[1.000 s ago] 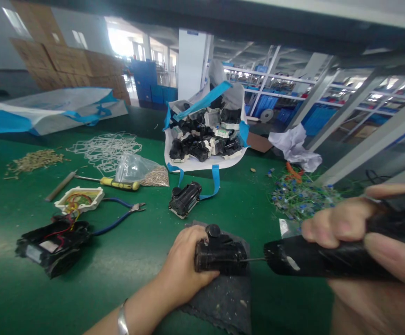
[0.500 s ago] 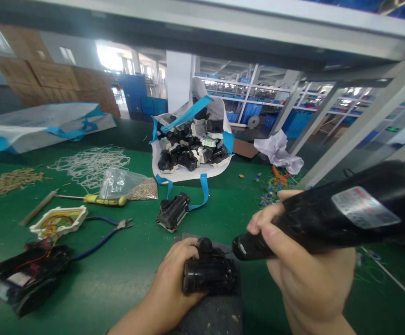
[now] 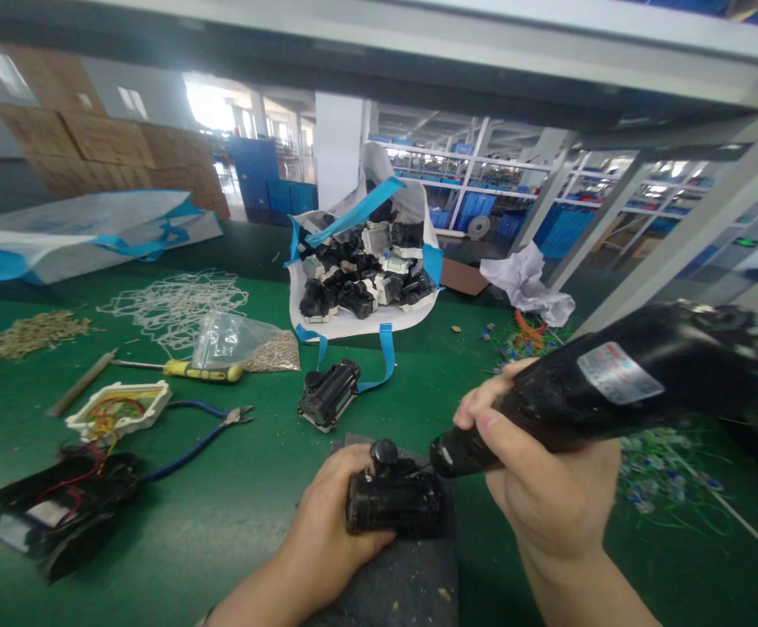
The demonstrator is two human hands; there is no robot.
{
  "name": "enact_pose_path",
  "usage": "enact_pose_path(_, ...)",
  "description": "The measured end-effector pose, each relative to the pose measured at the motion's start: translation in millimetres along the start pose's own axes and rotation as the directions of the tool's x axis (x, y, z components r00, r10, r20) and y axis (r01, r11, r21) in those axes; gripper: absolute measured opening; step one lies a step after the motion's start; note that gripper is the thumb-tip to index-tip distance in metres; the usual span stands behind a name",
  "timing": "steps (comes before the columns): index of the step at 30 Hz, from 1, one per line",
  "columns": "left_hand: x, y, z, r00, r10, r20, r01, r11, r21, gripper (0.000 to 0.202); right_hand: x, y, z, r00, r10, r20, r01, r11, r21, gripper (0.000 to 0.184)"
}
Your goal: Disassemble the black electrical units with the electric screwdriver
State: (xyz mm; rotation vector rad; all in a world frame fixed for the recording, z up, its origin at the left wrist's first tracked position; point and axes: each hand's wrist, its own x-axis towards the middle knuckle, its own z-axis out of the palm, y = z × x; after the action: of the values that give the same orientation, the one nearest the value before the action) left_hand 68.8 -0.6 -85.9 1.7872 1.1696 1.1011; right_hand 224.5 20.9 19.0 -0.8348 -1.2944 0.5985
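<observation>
My left hand [image 3: 328,522] is wrapped round the left end of a black plastic housing [image 3: 395,503], which has a cylindrical body and a round knob on top. The housing rests on a dark block [image 3: 411,583] on the bench. In my right hand [image 3: 548,479] is a black electric screwdriver [image 3: 567,383] with a silver label, held tilted. Its nose is at the housing's upper right, with a thin bit reaching toward the part behind the knob; whether it sits in a screw I cannot tell. Just beyond lies a similar black housing [image 3: 330,394].
A white bag [image 3: 365,328] full of black units stands behind. To the left are pliers [image 3: 189,457], a yellow-handled screwdriver [image 3: 202,372], an opened black unit [image 3: 58,514] with wires, and a bag of screws [image 3: 274,353]. Wire scraps [image 3: 659,479] and a shelf post [image 3: 685,218] are on the right.
The electric screwdriver and my right hand have shifted slightly left and swung to a steeper tilt, with the nose closer to the housing. My left hand keeps its grip.
</observation>
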Motion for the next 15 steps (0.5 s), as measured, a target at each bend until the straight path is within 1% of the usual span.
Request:
enact_pose_path(3,1.0,0.3,-0.3,1.0,-0.002,0.003,0.002,1.0,-0.006,0.044,0.8,-1.2,-0.3,1.0,0.006,0.025,-0.009,0.994,0.105,0.024)
enact_pose_path(6,1.8,0.9,-0.5,1.0,-0.005,0.008,0.005,1.0,-0.001,0.041,0.7,-1.5,0.9,1.0,-0.003,0.021,0.001,0.994,0.107,0.025)
enact_pose_path(9,2.7,2.7,-2.8,0.999,-0.033,0.011,0.032,0.999,0.01,0.041,1.8,-2.0,2.6,1.0,-0.007,0.011,0.006,0.995,0.095,0.025)
enact_pose_path(11,3.2,4.2,-7.0,0.997,-0.064,0.037,0.064,0.998,0.017,0.045,3.8,-6.0,2.4,1.0,-0.01,-0.004,0.011,0.995,0.101,0.026)
enact_pose_path(13,3.6,5.0,-12.8,0.992,-0.078,0.098,0.076,0.997,0.024,0.056,5.8,-14.1,-0.4,0.998,-0.042,-0.04,0.047,0.992,0.12,0.027)
enact_pose_path(15,3.7,4.5,-17.9,0.985,-0.066,0.162,0.062,0.998,0.027,0.068,6.1,-24.5,-6.2,0.992,-0.077,-0.096,0.089,0.987,0.131,0.028)
